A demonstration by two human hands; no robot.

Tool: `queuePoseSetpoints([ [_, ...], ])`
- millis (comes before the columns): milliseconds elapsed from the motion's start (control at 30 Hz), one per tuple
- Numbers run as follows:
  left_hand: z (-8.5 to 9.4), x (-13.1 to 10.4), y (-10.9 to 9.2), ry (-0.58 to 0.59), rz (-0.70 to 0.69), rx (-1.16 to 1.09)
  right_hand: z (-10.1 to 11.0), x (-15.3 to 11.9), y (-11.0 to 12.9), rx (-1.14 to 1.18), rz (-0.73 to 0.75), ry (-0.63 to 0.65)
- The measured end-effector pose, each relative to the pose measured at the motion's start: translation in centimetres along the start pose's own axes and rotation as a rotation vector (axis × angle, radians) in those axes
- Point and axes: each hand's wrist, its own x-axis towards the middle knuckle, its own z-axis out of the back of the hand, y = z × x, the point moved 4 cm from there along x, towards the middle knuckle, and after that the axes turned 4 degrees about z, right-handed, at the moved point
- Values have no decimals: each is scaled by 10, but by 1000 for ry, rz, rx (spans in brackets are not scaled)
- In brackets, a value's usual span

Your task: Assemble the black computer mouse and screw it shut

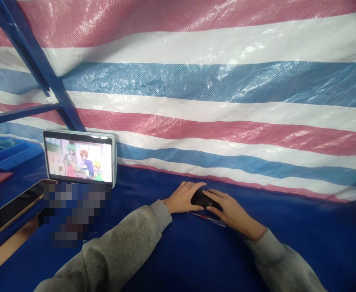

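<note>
Head view: at frame left a tablet is glowing, while at centre our left hand is gripping a black mouse alongside our right hand, both curled, the hold seemingly done, a slim rod lying unused just below, further steps not showing.

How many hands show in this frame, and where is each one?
2: the left hand at the left end of the black mouse-like object, the right hand at its right end. Some fingertips are hidden.
</note>
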Motion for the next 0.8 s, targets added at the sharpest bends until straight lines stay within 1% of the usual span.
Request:
queuePoseSetpoints([
  [67,0,0,0,-10,0,21,2,0,-2,29,-8,19],
  [167,1,-1,-1,-57,-1,51,5,0,-7,85,-35,40],
  [333,7,-1,0,-184,27,48,14,2,-14,197,-83,-53],
  [400,9,-2,-1,-225,-3,60,15,4,-14,235,-134,-82],
  [467,8,-3,-4,-220,-67,90,15,5,-12,267,-180,-92],
  [533,5,-4,-5,-180,-136,135,12,6,-10,289,-210,-86],
  [633,1,-5,-6,-128,-191,181,6,6,-9,294,-214,-60],
  [700,0,-5,-5,-117,-192,184,7,6,-9,219,-209,-107],
  [767,1,-5,-4,-118,-177,177,16,5,-10,72,-246,-188],
  [800,1,-5,-4,-117,-170,172,22,4,-11,-6,-281,-205],
])
